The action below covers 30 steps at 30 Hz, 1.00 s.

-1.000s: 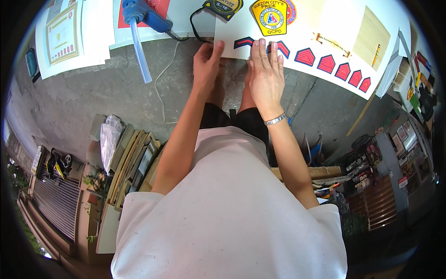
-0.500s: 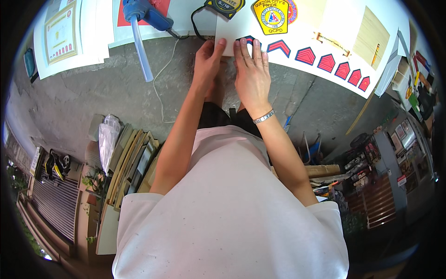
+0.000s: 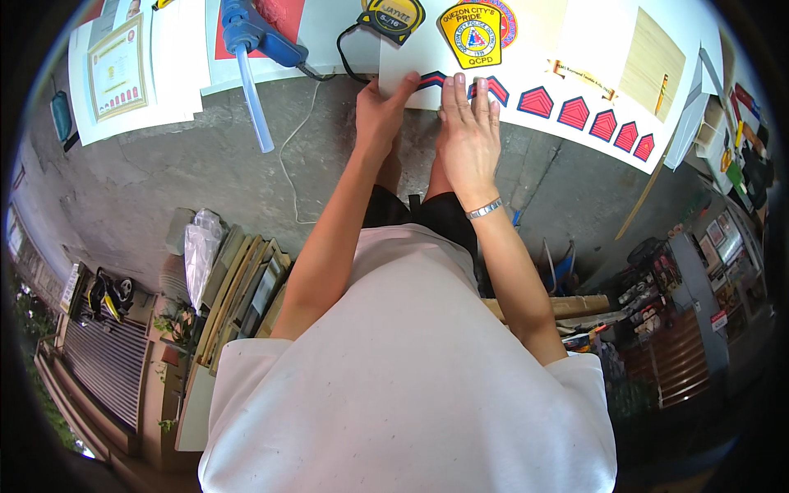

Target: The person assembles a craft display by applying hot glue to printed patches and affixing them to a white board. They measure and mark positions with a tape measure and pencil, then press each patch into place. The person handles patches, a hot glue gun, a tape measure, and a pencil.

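In front of me lies a white board (image 3: 526, 67) with a row of red chevron patches edged in dark blue along its near edge. My left hand (image 3: 382, 119) holds the board's near left corner, thumb on top beside the leftmost chevron patch (image 3: 431, 80); its other fingers are mostly hidden. My right hand (image 3: 471, 144) lies palm down with fingers stretched out, partly covering the second chevron patch (image 3: 498, 90). Farther up the board sit a yellow shield-shaped patch (image 3: 454, 37) and a small wooden-looking ribbon banner (image 3: 585, 80).
Left of the board are a yellow and black tape measure (image 3: 394, 18) and a blue glue gun (image 3: 261, 37) with a long clear glue stick. A framed certificate print (image 3: 117, 70) lies at the far left. Flat panels (image 3: 238, 279) lean together behind me on the left.
My right hand has slid right, off the leftmost chevron patch and onto the second. My left thumb has shifted right, close to the leftmost patch, which now shows more fully.
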Tool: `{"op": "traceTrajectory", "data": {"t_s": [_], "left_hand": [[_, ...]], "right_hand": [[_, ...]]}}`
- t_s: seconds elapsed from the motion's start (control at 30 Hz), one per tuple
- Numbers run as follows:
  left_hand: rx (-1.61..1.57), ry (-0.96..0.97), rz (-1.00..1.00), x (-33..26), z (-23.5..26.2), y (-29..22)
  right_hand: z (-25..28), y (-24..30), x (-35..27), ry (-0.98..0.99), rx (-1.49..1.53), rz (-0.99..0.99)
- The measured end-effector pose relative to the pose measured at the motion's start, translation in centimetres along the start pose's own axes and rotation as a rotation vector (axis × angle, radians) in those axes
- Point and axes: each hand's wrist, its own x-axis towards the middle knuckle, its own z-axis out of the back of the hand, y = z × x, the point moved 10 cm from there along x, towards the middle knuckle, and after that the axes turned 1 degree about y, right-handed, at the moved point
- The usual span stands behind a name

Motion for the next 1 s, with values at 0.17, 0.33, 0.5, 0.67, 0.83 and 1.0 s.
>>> {"op": "traceTrajectory", "data": {"t_s": [0.17,0.33,0.5,0.67,0.83,1.0], "left_hand": [[-0.116,0.060,0.080,-0.3,0.0,0.0],[-0.080,0.038,0.090,-0.2,0.1,-0.1],[-0.109,0.092,0.081,-0.3,-0.4,-0.3],[0.042,0.052,-0.024,-0.5,-0.8,-1.6],[0.099,-0.036,-0.045,-0.1,-0.4,-1.5],[0.054,-0.026,-0.038,0.3,-0.6,-0.7]], "right_hand": [[-0.8,2.9,0.7,-0.001,0.088,0.063],[-1.8,4.3,-0.6,0.088,0.057,0.093],[-0.8,3.1,0.1,-0.008,0.076,0.083],[-0.6,1.2,0.2,0.001,-0.027,0.021],[-0.3,-0.1,-1.5,0.006,-0.003,0.000],[-1.0,-0.1,-1.7,0.029,-0.055,0.029]]}}
